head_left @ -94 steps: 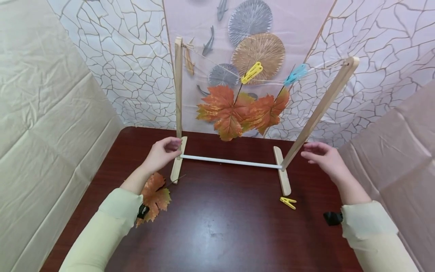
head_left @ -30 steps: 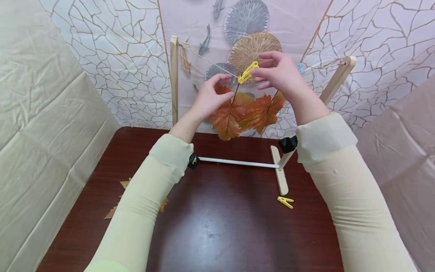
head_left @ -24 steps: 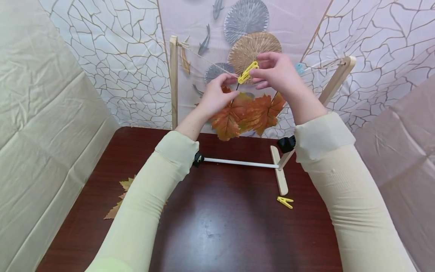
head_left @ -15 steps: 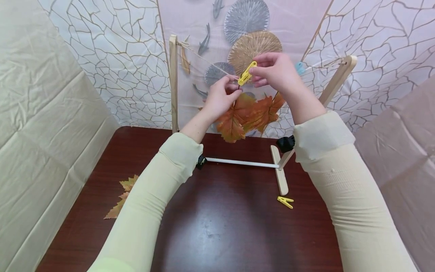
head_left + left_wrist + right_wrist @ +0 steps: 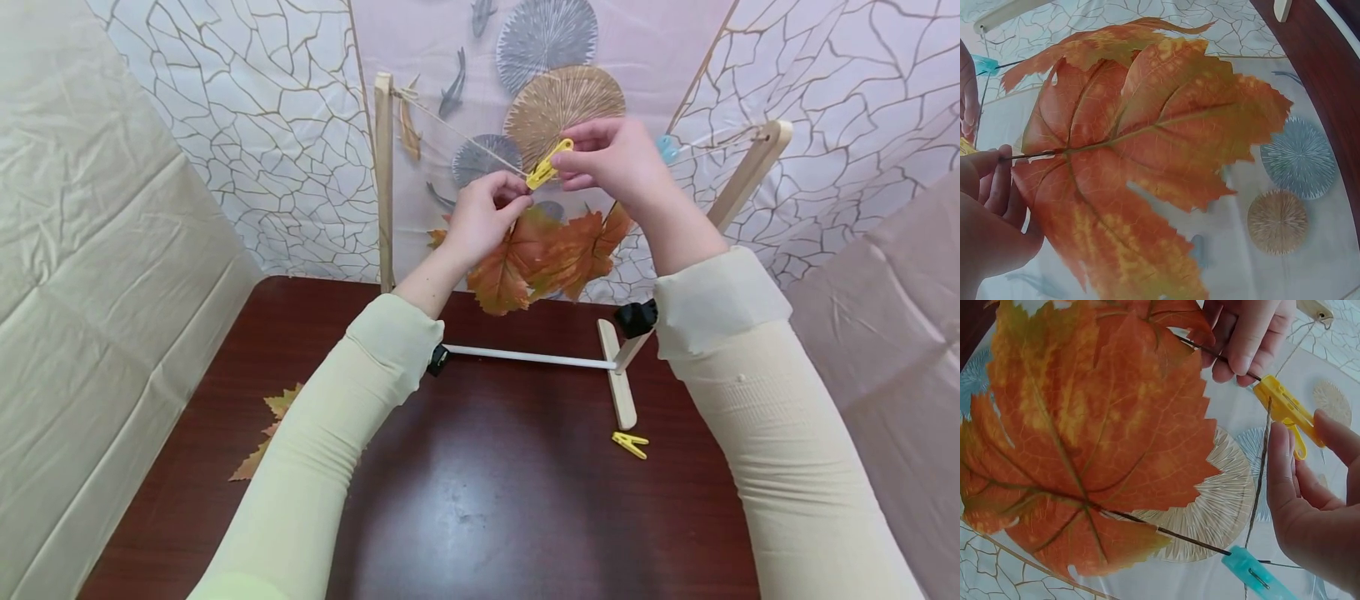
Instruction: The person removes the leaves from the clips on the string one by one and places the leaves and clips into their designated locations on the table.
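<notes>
My right hand point(image 5: 618, 162) pinches the handle end of a yellow clothespin point(image 5: 551, 164) on the string point(image 5: 465, 135). Just below it, my left hand point(image 5: 483, 218) pinches the dark stem of an orange artificial maple leaf point(image 5: 502, 275). The left wrist view shows that leaf point(image 5: 1135, 150) spread wide, its stem between thumb and fingers. In the right wrist view the stem runs to the tip of the yellow clothespin point(image 5: 1285, 409). A second leaf point(image 5: 588, 246) hangs to the right from a blue clothespin point(image 5: 1257, 577).
The string spans a wooden frame with a left post point(image 5: 385, 183), a right post point(image 5: 750, 171) and a white bottom rod point(image 5: 528, 357). On the brown table point(image 5: 480, 500) lie another yellow clothespin point(image 5: 630, 444) and a leaf point(image 5: 262, 446) partly under my left forearm.
Both hands have risen from beside the frame's posts to the string. My left hand has moved right and taken the leaf's stem; my right hand has closed on the yellow clothespin.
</notes>
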A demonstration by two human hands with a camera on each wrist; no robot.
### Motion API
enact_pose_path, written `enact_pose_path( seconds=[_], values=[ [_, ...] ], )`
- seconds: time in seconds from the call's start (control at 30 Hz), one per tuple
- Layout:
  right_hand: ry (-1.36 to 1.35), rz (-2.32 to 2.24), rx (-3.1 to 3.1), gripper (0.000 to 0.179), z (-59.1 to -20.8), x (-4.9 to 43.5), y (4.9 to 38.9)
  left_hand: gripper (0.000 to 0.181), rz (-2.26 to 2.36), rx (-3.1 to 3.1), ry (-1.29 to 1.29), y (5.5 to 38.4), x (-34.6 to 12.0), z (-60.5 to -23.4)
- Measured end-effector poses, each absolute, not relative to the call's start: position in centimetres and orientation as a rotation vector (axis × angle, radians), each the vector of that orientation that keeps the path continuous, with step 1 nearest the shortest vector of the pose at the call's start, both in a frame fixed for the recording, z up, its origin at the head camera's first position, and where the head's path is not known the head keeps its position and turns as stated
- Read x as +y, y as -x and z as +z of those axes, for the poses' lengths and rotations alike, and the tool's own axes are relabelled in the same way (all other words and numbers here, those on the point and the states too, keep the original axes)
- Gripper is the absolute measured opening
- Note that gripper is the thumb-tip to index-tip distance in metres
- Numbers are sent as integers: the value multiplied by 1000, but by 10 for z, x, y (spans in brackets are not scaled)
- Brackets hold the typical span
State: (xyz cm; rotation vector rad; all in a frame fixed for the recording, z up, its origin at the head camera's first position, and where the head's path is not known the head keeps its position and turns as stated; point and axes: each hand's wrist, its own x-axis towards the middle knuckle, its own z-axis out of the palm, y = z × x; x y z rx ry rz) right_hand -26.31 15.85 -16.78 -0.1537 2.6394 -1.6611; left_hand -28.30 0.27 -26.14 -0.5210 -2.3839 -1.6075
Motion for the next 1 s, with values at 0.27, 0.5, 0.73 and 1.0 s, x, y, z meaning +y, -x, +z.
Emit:
enact_pose_path(
  seconds=[0.27, 0.5, 0.73, 1.0],
  values=[
    [194, -1576, 2781, 37, -168, 160, 262, 19, -1610, -2367, 493, 282, 3, -262],
    [177, -1719, 2767, 15, -165, 161, 262, 19, -1555, -2384, 481, 280, 0, -264],
    [151, -1781, 2787, 16, -160, 162, 260, 18, -1559, -2378, 496, 280, -4, -269],
    [160, -1888, 2749, 3, -153, 165, 256, 17, -1565, -2398, 501, 280, -10, -275]
  ],
)
